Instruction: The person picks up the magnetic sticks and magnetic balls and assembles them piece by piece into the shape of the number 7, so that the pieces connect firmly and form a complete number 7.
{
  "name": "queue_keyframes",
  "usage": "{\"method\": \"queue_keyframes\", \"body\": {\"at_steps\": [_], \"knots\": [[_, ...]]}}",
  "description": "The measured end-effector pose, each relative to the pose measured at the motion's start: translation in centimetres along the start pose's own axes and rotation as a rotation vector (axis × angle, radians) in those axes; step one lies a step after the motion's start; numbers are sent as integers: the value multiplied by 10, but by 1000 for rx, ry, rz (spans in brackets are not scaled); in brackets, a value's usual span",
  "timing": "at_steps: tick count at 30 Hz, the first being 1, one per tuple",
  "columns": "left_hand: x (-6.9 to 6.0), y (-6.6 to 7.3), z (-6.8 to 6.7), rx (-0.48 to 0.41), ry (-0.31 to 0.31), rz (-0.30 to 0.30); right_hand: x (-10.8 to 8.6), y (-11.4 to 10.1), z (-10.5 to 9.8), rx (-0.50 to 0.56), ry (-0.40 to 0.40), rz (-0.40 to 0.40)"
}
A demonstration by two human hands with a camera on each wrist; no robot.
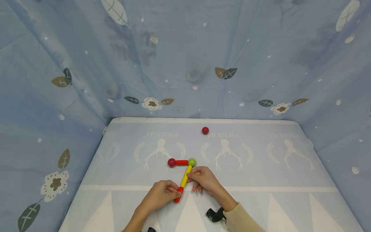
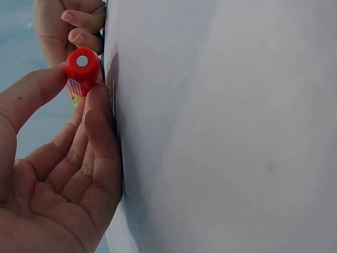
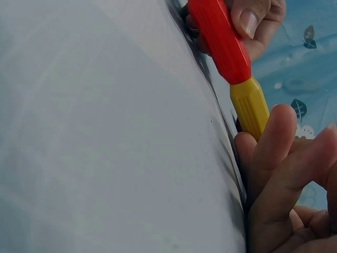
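Note:
My left hand [image 1: 161,194] pinches a short red magnetic rod [image 1: 178,195] between thumb and fingers. In the left wrist view, a silvery round spot shows in the end of this red rod [image 2: 82,74]. Its far end meets a yellow rod [image 1: 186,177], and the right wrist view shows the red and yellow rod [image 3: 249,108] touching end to end. My right hand [image 1: 204,179] pinches the yellow rod near its upper part. A green ball [image 1: 192,162] sits at the yellow rod's far end. From that ball another red rod [image 1: 182,162] runs left to a dark red ball [image 1: 171,162].
A loose dark red ball [image 1: 205,130] lies near the back of the table, whose patterned cloth [image 1: 246,177] is pale blue and white. Blue printed curtains [image 1: 185,58] stand at the back and both sides. A black wrist device [image 1: 215,215] is near the right sleeve.

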State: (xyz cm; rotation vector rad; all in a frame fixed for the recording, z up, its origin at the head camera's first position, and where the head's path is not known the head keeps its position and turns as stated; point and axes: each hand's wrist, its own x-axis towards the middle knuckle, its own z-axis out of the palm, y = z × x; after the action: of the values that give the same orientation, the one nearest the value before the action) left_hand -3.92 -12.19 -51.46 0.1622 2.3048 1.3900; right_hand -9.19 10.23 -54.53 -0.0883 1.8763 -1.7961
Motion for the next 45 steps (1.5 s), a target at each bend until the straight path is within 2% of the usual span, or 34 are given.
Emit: {"method": "queue_keyframes", "body": {"at_steps": [19, 23, 26, 30, 34, 40, 45], "knots": [[3, -2, 0, -3, -6, 14, -1, -1, 1, 10, -3, 0], [7, -3, -6, 43, 0, 39, 0, 1, 1, 7, -3, 2], [14, -2, -16, 80, 42, 69, 0, 1, 0, 3, 1, 10], [32, 6, -33, 89, 148, 105, 0, 1, 0, 2, 8, 13], [60, 19, -49, 85, 229, 161, 0, 1, -1, -1, 14, 9], [111, 41, -60, 123, 265, 210, 1, 3, -1, 7, 12, 13], [155, 56, -61, 122, 238, 222, 1, 2, 0, 23, 18, 15]]}}
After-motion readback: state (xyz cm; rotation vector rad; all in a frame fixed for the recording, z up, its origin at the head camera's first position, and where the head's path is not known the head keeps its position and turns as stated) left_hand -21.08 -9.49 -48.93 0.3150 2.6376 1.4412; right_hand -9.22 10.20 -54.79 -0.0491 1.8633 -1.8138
